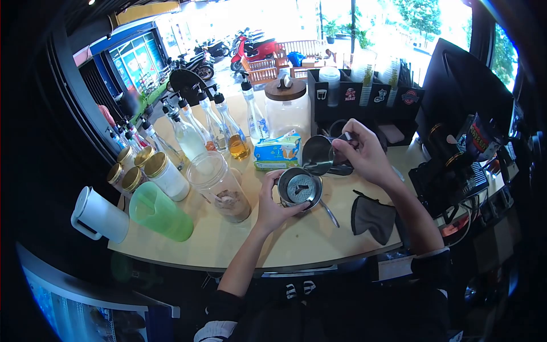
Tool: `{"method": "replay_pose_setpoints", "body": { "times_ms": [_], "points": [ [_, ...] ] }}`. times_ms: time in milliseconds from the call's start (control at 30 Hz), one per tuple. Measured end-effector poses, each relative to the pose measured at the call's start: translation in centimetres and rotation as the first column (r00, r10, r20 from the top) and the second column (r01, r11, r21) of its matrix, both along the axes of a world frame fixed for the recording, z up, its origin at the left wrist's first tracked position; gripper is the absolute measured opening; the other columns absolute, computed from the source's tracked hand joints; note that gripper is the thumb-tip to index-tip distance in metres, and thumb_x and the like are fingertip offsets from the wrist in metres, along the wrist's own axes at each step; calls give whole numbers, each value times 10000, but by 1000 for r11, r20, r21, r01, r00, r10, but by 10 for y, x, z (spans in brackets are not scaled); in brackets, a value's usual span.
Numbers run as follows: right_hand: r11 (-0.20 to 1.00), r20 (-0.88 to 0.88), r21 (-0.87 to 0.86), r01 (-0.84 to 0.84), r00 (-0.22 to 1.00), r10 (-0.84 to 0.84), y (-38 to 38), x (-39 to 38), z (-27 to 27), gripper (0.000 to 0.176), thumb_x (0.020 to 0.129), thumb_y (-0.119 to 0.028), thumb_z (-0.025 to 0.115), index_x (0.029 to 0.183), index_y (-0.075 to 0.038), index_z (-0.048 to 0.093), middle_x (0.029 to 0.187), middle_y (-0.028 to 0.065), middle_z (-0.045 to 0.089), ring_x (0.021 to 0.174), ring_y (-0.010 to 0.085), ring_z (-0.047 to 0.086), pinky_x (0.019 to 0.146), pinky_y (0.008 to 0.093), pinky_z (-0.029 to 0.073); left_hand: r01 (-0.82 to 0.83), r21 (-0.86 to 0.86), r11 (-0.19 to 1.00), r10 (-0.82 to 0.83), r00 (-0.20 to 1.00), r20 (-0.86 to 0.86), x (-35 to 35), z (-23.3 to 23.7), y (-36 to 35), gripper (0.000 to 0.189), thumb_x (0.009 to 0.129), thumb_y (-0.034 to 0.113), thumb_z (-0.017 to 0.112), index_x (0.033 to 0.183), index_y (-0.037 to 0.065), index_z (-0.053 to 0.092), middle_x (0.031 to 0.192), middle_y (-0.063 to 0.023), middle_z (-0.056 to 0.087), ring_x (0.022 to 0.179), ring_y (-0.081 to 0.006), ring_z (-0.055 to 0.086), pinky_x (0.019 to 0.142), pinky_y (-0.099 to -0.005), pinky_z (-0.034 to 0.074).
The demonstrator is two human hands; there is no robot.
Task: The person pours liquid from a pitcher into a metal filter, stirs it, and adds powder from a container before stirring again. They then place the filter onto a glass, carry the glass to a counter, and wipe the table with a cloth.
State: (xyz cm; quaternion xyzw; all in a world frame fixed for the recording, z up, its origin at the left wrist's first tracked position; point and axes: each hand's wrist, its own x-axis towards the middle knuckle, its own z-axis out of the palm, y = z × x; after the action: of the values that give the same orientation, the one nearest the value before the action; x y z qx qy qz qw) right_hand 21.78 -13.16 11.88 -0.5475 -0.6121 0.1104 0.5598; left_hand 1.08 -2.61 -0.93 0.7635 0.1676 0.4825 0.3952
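My left hand (pixel 274 206) is closed around a round metal cup (pixel 317 190) low over the counter. A perforated metal disc (pixel 297 188) with a dark piece at its middle sits inside it. In my right hand (pixel 364 153) is a steel pitcher (pixel 318 155), gripped by its handle side and tilted toward the cup, rim close to rim. A metal spoon handle (pixel 329 214) sticks out beside the cup. Just behind stands a blue-and-green tissue pack (pixel 277 153). On the right lies a grey cloth (pixel 373 219).
Left of my hands stand a clear tub (pixel 219 188) with brown powder, a green pitcher (pixel 160 212), a white jug (pixel 99 215) and gold-lidded jars (pixel 166 174). Pump bottles (pixel 235 134), a wooden-lidded jar (pixel 288 111) and a black cup organizer (pixel 364 94) line the back.
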Motion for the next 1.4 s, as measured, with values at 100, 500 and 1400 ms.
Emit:
{"method": "replay_pose_setpoints", "body": {
  "times_ms": [100,500,1400],
  "points": [
    [996,-26,-71,-48,999,46,2,-9,11,263,886,-95,658,797,-14,424,633,-41,356,613,23,331,518,214,328,3,-10,1000,-3,1000,-7,1,2,-2,804,558,278,908,1196,20,492,1137,-98,543,1069,-220,544,962,-348,428],
    [997,245,-74,-17,969,34,6,-22,26,254,892,-114,649,814,-26,424,675,-13,406,642,21,393,533,220,324,3,-25,1000,-4,999,-38,0,3,-5,822,553,283,910,1203,9,490,1143,-100,545,1082,-224,544,973,-353,430],
    [989,149,-103,-104,982,118,2,-28,27,228,907,-80,623,866,32,429,739,94,584,741,133,685,567,256,502,-13,35,999,17,992,-128,-2,22,-14,776,525,300,909,1161,25,563,1100,-77,578,1042,-202,562,948,-335,429]
  ]
}}
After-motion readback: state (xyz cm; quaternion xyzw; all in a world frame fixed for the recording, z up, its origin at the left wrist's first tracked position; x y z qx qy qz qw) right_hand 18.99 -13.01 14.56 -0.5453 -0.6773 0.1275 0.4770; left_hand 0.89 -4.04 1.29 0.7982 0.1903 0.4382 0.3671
